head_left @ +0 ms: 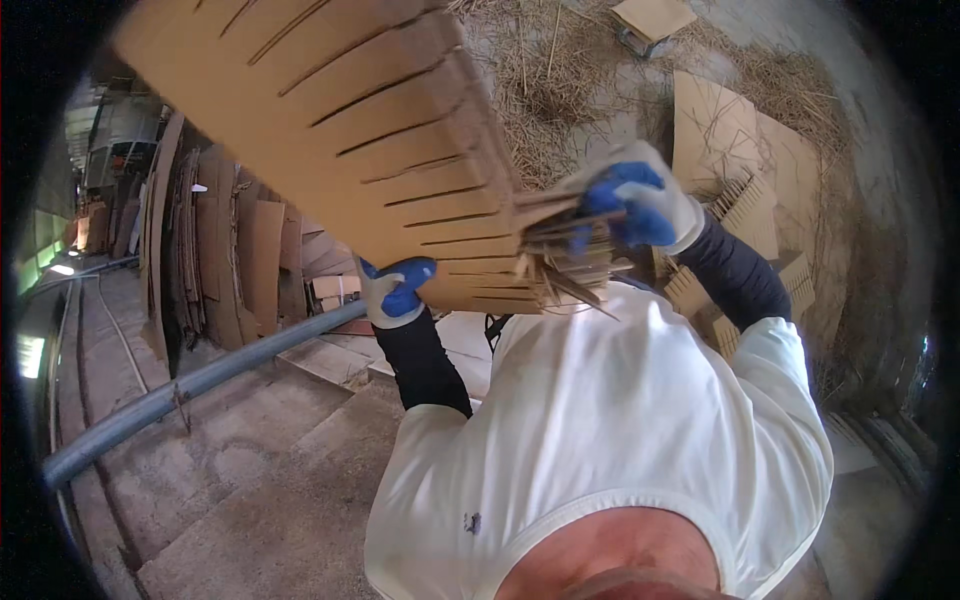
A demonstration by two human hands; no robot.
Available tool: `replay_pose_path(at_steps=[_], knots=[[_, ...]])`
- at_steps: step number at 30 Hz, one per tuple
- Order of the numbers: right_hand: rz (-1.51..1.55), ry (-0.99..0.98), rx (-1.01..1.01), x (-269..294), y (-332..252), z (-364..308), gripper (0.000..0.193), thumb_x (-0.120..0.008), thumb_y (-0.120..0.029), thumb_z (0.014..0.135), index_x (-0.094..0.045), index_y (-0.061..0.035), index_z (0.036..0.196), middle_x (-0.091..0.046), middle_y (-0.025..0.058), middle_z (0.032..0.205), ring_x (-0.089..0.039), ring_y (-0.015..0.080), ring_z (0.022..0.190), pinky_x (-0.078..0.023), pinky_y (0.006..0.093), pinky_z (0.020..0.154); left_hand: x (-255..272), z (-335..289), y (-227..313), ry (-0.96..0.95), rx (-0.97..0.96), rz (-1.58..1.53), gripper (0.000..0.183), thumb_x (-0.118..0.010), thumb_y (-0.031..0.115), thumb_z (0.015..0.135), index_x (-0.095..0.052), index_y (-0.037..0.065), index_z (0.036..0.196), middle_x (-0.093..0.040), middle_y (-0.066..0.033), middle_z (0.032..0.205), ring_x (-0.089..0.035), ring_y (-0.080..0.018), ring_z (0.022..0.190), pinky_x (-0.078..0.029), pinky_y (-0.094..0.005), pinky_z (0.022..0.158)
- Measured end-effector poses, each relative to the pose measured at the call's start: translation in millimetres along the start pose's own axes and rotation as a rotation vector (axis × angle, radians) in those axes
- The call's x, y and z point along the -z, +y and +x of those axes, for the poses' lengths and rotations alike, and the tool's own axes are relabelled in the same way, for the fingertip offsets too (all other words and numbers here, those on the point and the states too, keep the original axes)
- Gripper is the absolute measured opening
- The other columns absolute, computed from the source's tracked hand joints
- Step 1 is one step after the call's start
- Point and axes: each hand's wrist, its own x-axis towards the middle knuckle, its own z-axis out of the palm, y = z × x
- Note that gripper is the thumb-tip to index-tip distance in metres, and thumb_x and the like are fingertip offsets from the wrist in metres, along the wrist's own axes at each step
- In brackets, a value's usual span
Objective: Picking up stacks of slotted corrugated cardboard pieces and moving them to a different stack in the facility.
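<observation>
A large slotted cardboard sheet [400, 150], which looks like a stack of several layers, slants across the upper left in front of me. Dark parallel slits run in from its right edge. My left hand [398, 285], in a white glove with a blue palm, is closed on its lower left edge. At the sheet's right edge, my right hand [635, 205], gloved alike and smeared by motion, has its fingers curled round narrow cardboard strips [570, 260]. The strips are bent and ragged, and some jut out toward my white shirt.
Thin cardboard scraps [560, 80] litter the floor at the far side. Slotted cardboard pieces [745, 220] lie to the right, and a small cardboard-topped stool [652, 18] stands beyond. Upright cardboard sheets [220, 240] lean at left, behind a grey metal pipe [210, 380].
</observation>
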Motion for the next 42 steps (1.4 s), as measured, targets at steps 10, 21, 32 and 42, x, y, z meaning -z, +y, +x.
replay_pose_path(at_steps=[10, 21, 32, 42], knots=[[-0.740, -0.069, -0.157, 21.8, -27.6, 60.4, 0.047, -0.049, -0.039, 0.097, -0.061, 0.0039, 0.113, -0.067, 0.0217, 0.097, -0.067, 0.0314, 0.086, -0.052, 0.0377, 0.076, 54.9, 22.0, 16.1, 0.039, -0.225, 0.221, 0.067, -0.073, 0.006, 0.067, -0.049, 0.002, 0.129, -0.059, -0.0136, 0.119, -0.062, -0.0276, 0.104, -0.052, -0.0399, 0.089], [-1.238, -0.609, 0.022, -37.8, -34.5, 98.4, 0.049, -0.066, -0.053, 0.080, -0.064, -0.0042, 0.084, -0.059, 0.0140, 0.059, -0.062, 0.0370, 0.062, -0.051, 0.0406, 0.059, 0.5, 17.8, 11.2, -0.101, -0.072, 0.247, 0.065, -0.076, 0.006, 0.066, -0.050, -0.001, 0.125, -0.063, -0.0161, 0.109, -0.066, -0.0291, 0.092, -0.057, -0.0406, 0.080], [-0.461, -0.667, 0.129, -28.0, -40.4, 82.4, 0.033, -0.066, -0.030, 0.083, -0.058, -0.0003, 0.072, -0.054, 0.0116, 0.057, -0.054, 0.0296, 0.052, -0.045, 0.0339, 0.051, 30.2, 23.4, 2.5, -0.237, -0.019, -0.093, 0.076, -0.078, 0.010, 0.061, -0.046, 0.002, 0.129, -0.059, -0.0177, 0.117, -0.063, -0.0349, 0.100, -0.055, -0.0459, 0.083], [-0.857, -0.155, -0.025, 42.4, -43.2, 58.1, 0.039, -0.072, -0.018, 0.083, -0.060, 0.0027, 0.114, -0.063, 0.0156, 0.088, -0.060, 0.0186, 0.072, -0.049, 0.0305, 0.068, 65.1, 23.4, 23.1, -0.074, -0.178, -0.051, 0.073, -0.071, 0.011, 0.067, -0.044, 0.003, 0.134, -0.055, -0.0176, 0.126, -0.058, -0.0327, 0.111, -0.049, -0.0430, 0.093]])
